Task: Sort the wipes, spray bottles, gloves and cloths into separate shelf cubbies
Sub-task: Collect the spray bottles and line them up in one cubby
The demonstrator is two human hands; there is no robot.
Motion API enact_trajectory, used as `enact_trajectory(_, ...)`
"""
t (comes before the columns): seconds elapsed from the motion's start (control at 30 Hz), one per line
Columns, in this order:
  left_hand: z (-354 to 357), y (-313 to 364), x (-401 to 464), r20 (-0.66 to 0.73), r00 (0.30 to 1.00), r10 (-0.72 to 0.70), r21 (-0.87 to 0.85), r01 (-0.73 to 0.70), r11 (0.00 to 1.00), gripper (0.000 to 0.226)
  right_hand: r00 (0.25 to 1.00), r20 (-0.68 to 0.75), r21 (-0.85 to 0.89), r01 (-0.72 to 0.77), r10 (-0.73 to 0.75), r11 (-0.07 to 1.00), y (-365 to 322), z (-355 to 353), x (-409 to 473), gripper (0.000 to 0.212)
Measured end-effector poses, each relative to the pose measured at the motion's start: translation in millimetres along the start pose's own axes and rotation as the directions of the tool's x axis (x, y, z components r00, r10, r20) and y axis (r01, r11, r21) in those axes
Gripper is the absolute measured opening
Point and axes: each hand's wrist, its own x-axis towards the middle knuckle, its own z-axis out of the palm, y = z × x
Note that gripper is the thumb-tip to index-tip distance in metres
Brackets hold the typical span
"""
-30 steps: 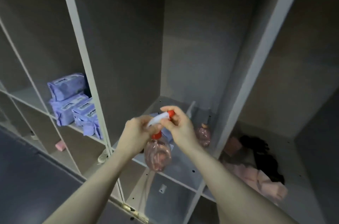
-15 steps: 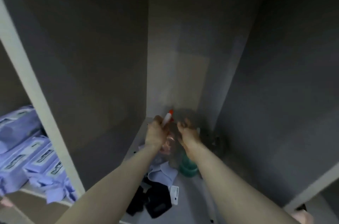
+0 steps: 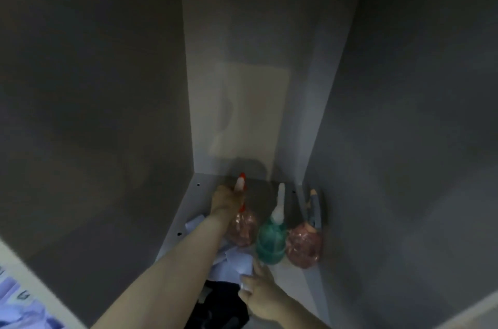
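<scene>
Since half a second ago the right hand (image 3: 260,293) has left the bottle and dropped back to about 6 o'clock in the cubby, while the left hand (image 3: 225,200) alone has carried the pink translucent round spray bottle with red-and-white trigger head (image 3: 242,226) deeper in. The left hand's fingers are wrapped round that trigger head; the bottle's base is at the grey shelf floor (image 3: 199,194), contact unclear through blur. At its 3 o'clock, just beside, stands a teal round spray bottle with white nozzle (image 3: 270,243), then a second pink round spray bottle with grey-blue trigger (image 3: 304,247) against the right wall. The right hand's fingers are extended, touching crumpled pale blue-white cloths (image 3: 237,261) at the bottles' 6 o'clock. Black fabric (image 3: 218,304) lies nearer the front – glove or cloth, cannot tell. Lavender wipe packs (image 3: 16,309) show at 8 o'clock in the neighbouring cubby.
</scene>
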Motion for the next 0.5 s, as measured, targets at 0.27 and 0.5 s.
enact_trajectory(0.27, 3.5, -8.1, -3.8, 0.048, 0.999, 0.0, 0.026, -0.001, 1.0, 0.031, 0.984, 0.083, 0.049, 0.153, -0.157, 0.987, -50.2, 31.2, -9.5, 0.051)
enact_trajectory(0.5, 10.2, -10.3, -5.4, 0.122, 0.992, -0.024, 0.007, 0.023, 1.0, 0.04, 0.951, 0.094, 0.176, 0.277, -0.296, 0.945, -79.1, 33.5, -15.4, 0.041)
